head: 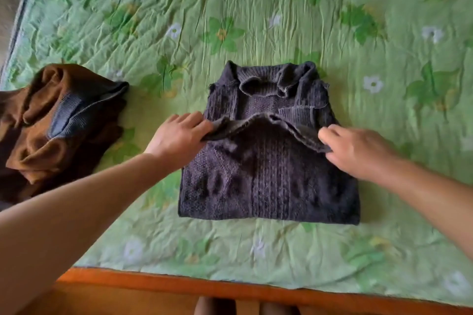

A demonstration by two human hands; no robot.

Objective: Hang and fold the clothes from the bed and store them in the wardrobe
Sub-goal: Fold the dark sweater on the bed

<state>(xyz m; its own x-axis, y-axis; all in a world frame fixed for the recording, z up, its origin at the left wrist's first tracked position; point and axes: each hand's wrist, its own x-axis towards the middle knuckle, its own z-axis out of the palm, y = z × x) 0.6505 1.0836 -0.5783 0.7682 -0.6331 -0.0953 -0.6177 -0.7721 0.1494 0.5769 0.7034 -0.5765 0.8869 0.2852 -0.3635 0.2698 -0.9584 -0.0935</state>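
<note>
Left hand (180, 135) and right hand (358, 151) each pinch the sweater (268, 181) hem, mid-fold on the bed (256, 20). Uneven pulling could skew the fold or loosen the tucked sleeves.

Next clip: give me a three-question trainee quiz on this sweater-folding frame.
1. True or false: both hands grip the dark sweater.
2. What lies left of it? A) brown garment B) towel C) hanger
3. Which edge of the sweater is being folded over?

Key:
1. True: the left hand and right hand each pinch the hem.
2. A: the brown garment, unfolded on the bedspread.
3. The bottom hem, brought toward the collar.
</note>
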